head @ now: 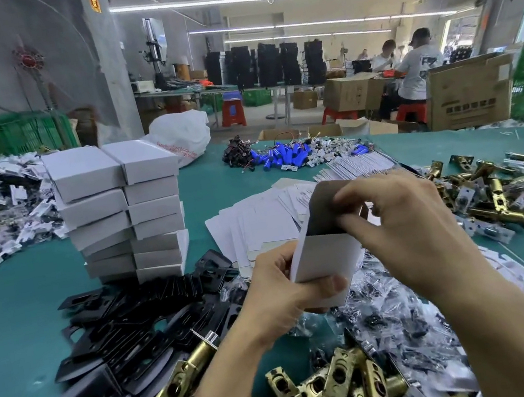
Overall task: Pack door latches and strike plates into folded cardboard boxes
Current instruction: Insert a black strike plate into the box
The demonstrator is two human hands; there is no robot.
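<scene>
While the green surface (pixel 18 343) spreads wide under everything, the bulkiest thing on it is the stack of closed boxes (pixel 124 214), well to the left of the fingers and beyond them. A heap of black strike plates (pixel 130 331) lies down-left of the left hand (pixel 281 299). Brass latches (pixel 336 383) lie under both wrists, and more are off to the right. Flat blanks (pixel 257 220) fan out just beyond the fingers.

Smaller is the white box (pixel 326 257), held off the surface between both hands. Its long axis tilts up and away, with the mouth toward the right hand (pixel 406 219). The left hand's fingers are curled round its lower half, thumb across the front face. The right hand's fingers (pixel 357 217) pinch the top flap (pixel 324 208), bent over the mouth. Whether anything is inside, I cannot tell.

If it needs filling, the latches below the wrists are the closest stock to either hand, and the plates favour the left.
</scene>
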